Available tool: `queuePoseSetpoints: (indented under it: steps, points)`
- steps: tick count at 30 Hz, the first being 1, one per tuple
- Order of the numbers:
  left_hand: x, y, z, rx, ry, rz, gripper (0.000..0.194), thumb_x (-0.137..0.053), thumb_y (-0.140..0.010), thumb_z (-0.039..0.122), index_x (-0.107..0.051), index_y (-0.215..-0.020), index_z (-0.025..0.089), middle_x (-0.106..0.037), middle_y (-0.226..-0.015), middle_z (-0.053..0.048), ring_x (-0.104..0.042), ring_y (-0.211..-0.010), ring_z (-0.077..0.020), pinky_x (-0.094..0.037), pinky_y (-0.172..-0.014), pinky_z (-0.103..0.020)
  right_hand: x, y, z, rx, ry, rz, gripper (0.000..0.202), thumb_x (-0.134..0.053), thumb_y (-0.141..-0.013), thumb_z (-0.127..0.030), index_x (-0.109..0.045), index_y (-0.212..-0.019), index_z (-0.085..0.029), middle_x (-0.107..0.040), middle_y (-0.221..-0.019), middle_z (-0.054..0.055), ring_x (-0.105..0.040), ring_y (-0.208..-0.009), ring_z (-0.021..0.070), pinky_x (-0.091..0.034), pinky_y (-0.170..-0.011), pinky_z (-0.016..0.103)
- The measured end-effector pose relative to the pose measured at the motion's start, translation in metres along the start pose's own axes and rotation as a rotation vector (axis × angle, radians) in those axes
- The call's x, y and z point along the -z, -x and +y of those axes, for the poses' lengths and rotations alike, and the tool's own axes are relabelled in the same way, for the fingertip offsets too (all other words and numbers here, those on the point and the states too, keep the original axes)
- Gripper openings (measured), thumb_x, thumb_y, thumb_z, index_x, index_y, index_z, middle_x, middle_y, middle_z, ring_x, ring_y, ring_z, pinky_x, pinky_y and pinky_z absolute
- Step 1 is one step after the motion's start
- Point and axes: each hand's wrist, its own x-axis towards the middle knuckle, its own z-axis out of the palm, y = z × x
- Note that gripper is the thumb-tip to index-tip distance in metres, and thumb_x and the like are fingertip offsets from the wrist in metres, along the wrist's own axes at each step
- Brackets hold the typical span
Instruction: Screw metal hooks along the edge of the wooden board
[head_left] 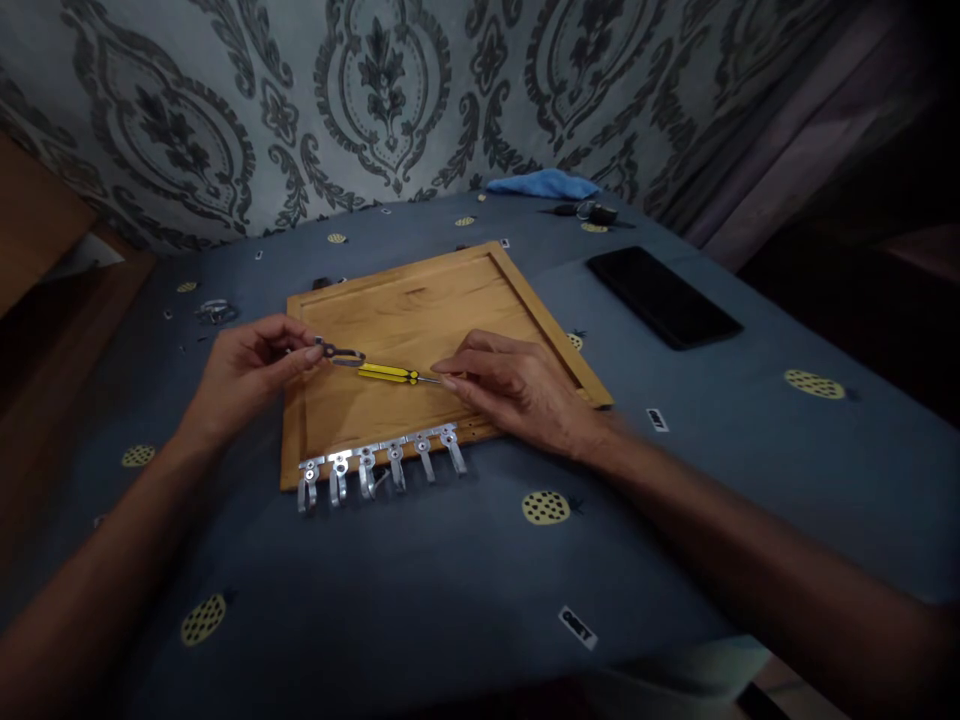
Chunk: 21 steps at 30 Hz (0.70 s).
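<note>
My left hand pinches a small metal hook between thumb and fingers, above the left part of a framed wooden panel. A screwdriver with a yellow and black handle points its shaft to the right, over the panel. At that shaft my right hand is closed, thumb and fingertips around it; the shaft's tip is hidden. Along the panel's near edge runs a row of several silver metal hooks, their curved ends sticking out past the wood.
A dark phone lies right of the panel. Behind it are a blue cloth and small dark items. Some loose metal pieces lie to the left. A patterned wall covering rises behind the blue tablecloth.
</note>
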Motion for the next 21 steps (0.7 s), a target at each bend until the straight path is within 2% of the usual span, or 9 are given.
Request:
queuePoseSetpoints:
  steps: [3,6,12,18,21]
  points:
    - [-0.008,0.006,0.011,0.021,0.027,-0.038,0.020,-0.085,-0.067,0.037,-0.072,-0.076,0.023,-0.070,-0.073,0.000,-0.065,-0.069,-0.0147,-0.051,-0.063,-0.024,-0.001,0.000,-0.001,0.022,-0.039,-0.003,0.028,-0.052,-0.101,-0.031,-0.070,-0.112,-0.013,-0.063,-0.089,0.006,-0.061,-0.077,0.0153,-0.046,-0.069,0.028]
    - [-0.013,0.010,0.020,0.035,0.049,-0.081,0.016,-0.083,-0.069,0.032,-0.072,-0.076,0.021,-0.071,-0.073,0.000,-0.066,-0.070,-0.0132,-0.052,-0.066,-0.022,-0.002,0.000,-0.003,0.038,-0.093,-0.003,0.026,-0.054,-0.101,-0.030,-0.069,-0.114,-0.013,-0.062,-0.090,0.006,-0.061,-0.079,0.0150,-0.048,-0.070,0.028]
    - [-0.023,0.016,0.032,0.038,0.086,-0.147,0.011,-0.079,-0.072,0.027,-0.072,-0.076,0.020,-0.071,-0.070,0.001,-0.066,-0.066,-0.0115,-0.051,-0.061,-0.019,-0.006,-0.001,-0.010,0.043,-0.199,0.012,0.022,-0.057,-0.099,-0.025,-0.069,-0.115,-0.014,-0.062,-0.088,0.004,-0.061,-0.080,0.0135,-0.048,-0.069,0.026]
    - [-0.030,0.024,0.041,0.037,0.105,-0.197,0.012,-0.080,-0.074,0.028,-0.073,-0.079,0.020,-0.072,-0.073,0.001,-0.065,-0.069,-0.0099,-0.051,-0.064,-0.018,-0.010,0.000,-0.017,-0.009,-0.356,0.014,0.019,-0.060,-0.097,-0.027,-0.071,-0.110,-0.018,-0.062,-0.087,0.003,-0.061,-0.075,0.0125,-0.049,-0.066,0.025]
    - [-0.031,0.026,0.044,0.041,0.113,-0.212,0.010,-0.079,-0.075,0.027,-0.074,-0.080,0.020,-0.072,-0.072,0.001,-0.064,-0.067,-0.0087,-0.050,-0.064,-0.017,-0.011,0.001,-0.021,0.015,-0.381,0.044,0.018,-0.062,-0.096,-0.025,-0.070,-0.111,-0.019,-0.064,-0.087,0.002,-0.061,-0.075,0.0119,-0.049,-0.067,0.025]
